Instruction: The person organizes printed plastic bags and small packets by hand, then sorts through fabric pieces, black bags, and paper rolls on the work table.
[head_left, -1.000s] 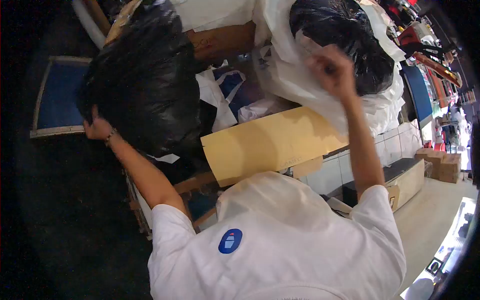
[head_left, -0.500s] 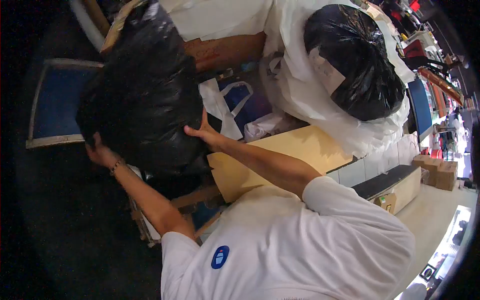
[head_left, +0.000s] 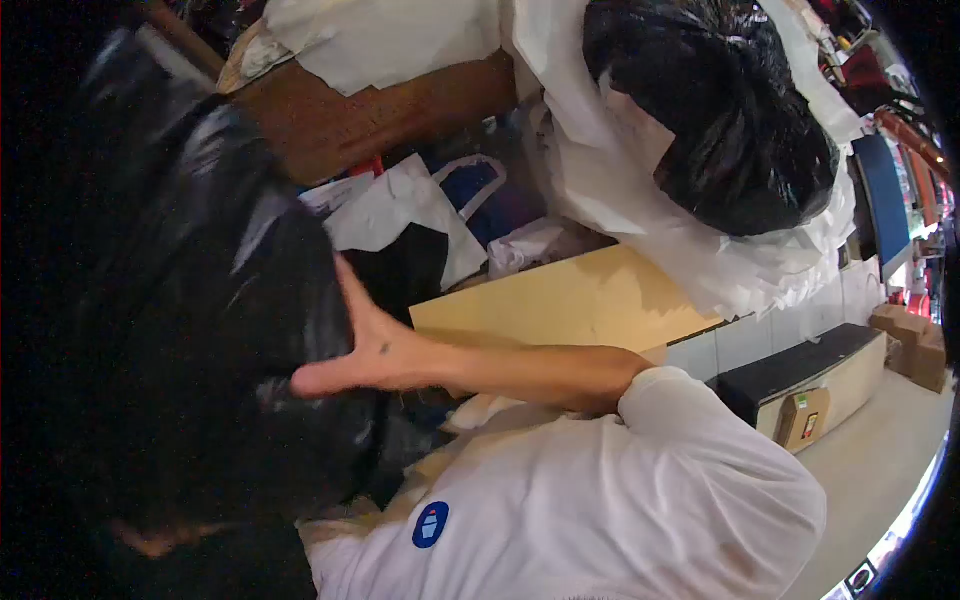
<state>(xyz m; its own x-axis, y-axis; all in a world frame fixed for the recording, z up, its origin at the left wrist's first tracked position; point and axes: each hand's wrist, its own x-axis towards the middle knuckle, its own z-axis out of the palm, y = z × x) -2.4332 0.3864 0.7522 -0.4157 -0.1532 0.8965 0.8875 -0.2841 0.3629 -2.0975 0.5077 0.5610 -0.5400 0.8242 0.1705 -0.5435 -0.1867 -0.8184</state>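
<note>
Both arms on a big black bag (head_left: 220, 330), which fills the left side of our view
So our right grip (head_left: 380, 350) is spread wide, thumb well away from the fingers, pressed against the near right side of the bag, with the fingertips lost round its edge. Our left grip (head_left: 160, 540) is down by the bottom of the bag, mostly hidden in shadow and blurry, so we honestly can't tell how far open it is or whether it's got hold of anything. Just right of the bag there's a white bag (head_left: 400, 205) and a yellow sheet (head_left: 570, 300), with brown cardboard (head_left: 370, 125) behind the white bag. Over at the upper right, well apart from our hands, a second black bag (head_left: 740, 140) sits on crumpled white plastic (head_left: 625, 215)
</note>
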